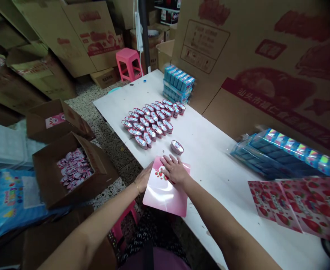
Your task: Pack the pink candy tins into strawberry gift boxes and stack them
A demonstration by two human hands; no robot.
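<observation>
A glossy pink sheet or flat packet with a strawberry print lies at the table's near edge, its lower part jutting out past it. On its upper part my right hand rests flat, fingers spread. My left hand is at the sheet's left edge; its fingers are hidden behind the sheet, so their grip cannot be made out. Just beyond the sheet stands a single oval stack with a shiny silver top. Farther off, several similar oval stacks stand close together in rows.
Blue boxes in clear wrap stand at the table's far end, with more wrapped blue boxes at right. Strawberry-printed cards lie nearby. Left of the table, an open carton holds small packets. A pink stool stands behind.
</observation>
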